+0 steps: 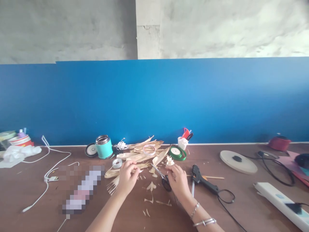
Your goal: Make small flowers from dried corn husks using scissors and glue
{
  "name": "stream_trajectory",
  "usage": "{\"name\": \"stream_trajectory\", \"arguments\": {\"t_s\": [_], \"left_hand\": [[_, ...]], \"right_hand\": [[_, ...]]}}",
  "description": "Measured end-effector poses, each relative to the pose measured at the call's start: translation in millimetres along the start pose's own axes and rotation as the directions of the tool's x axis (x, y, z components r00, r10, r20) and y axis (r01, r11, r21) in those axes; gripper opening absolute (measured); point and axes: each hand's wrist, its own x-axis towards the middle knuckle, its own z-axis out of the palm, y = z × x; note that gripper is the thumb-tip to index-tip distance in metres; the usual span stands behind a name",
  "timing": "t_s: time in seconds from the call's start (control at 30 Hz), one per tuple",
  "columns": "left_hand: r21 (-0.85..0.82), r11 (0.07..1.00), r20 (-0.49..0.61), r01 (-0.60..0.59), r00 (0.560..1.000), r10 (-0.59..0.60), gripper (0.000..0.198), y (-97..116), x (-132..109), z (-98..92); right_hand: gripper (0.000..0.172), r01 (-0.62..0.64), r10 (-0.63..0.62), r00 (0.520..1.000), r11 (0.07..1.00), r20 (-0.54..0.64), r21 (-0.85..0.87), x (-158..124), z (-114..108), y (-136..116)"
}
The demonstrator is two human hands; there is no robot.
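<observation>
My left hand (pixel 128 176) pinches a small pale piece of husk (pixel 140 171) between thumb and forefinger. My right hand (pixel 178 179) is curled closed beside the scissors (pixel 165 182), which lie with their blades pointing to the far left. A pale ruffled husk flower (pixel 169 160) shows right at the fingertips of this hand, and a thin line like a stem comes out below it; the grip itself is hidden. Between and beyond the hands lie dry corn husks (pixel 137 157). Cut husk petals and scraps (pixel 151 186) are scattered on the brown table (pixel 135 216).
A roll of clear tape (pixel 117 163), a turquoise jar (pixel 104 147) and a green ribbon spool (pixel 177 153) stand beyond the hands. On the right are a black glue gun (pixel 204 180), a round cream disc (pixel 238 161) and a power strip (pixel 281 203). White cables (pixel 45 174) lie left.
</observation>
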Motion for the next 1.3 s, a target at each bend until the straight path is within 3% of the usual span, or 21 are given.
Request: {"name": "stream_trajectory", "arguments": {"t_s": [0.17,0.27,0.4,0.5,0.6,0.67,0.8,0.9,1.0,1.13,1.23,1.3], "left_hand": [[0.199,0.979,-0.037,0.040,0.999,-0.033,0.014,-11,1,-1.4],[0.329,0.931,-0.059,0.157,0.988,-0.145,0.032,-13,0,-5.2],[0.502,0.835,0.030,0.224,0.961,-0.276,0.014,-11,1,-12.7],[0.541,0.814,0.029,0.210,0.963,-0.267,0.012,-9,3,-18.0],[0.522,0.838,-0.075,0.162,0.987,-0.144,0.016,-3,3,-21.9],[0.486,0.872,-0.157,0.060,0.987,0.019,0.018,4,2,-22.4],[0.339,0.901,-0.263,-0.270,0.892,0.367,0.021,22,-5,-17.8],[0.225,0.849,-0.216,-0.478,0.825,0.522,0.026,32,-10,-12.1],[0.144,0.785,-0.141,-0.602,0.773,0.619,0.023,40,-15,-6.0],[0.106,0.716,-0.044,-0.690,0.716,0.697,0.017,44,-20,1.9],[0.062,0.710,0.031,-0.701,0.713,0.701,0.024,44,-23,3.6],[0.000,0.754,0.030,-0.656,0.754,0.656,0.028,43,-24,2.7]], "right_hand": [[0.023,-0.064,0.066,0.994,0.998,-0.089,0.026,3,-3,6],[0.023,-0.057,0.060,0.996,0.998,-0.072,0.039,3,-2,6],[0.024,-0.056,0.060,0.996,0.997,-0.071,0.053,2,-1,6],[0.024,-0.050,0.055,0.997,0.997,-0.063,0.066,2,0,7],[0.023,-0.042,0.047,0.997,0.996,-0.060,0.073,3,-1,6],[0.021,-0.042,0.047,0.998,0.994,-0.051,0.101,3,-1,4],[0.021,-0.083,0.058,0.994,0.948,0.091,0.307,1,-5,-7],[0.032,-0.254,0.098,0.941,0.838,0.325,0.482,-2,-9,-21],[0.041,-0.413,0.098,0.872,0.671,0.479,0.615,-6,-11,-34],[0.040,-0.500,0.053,0.841,0.458,0.539,0.735,-9,-6,-42],[0.038,-0.505,0.116,0.851,0.446,0.512,0.739,-8,0,-39],[0.041,-0.500,0.157,0.856,0.492,0.492,0.713,-8,3,-36]]}}
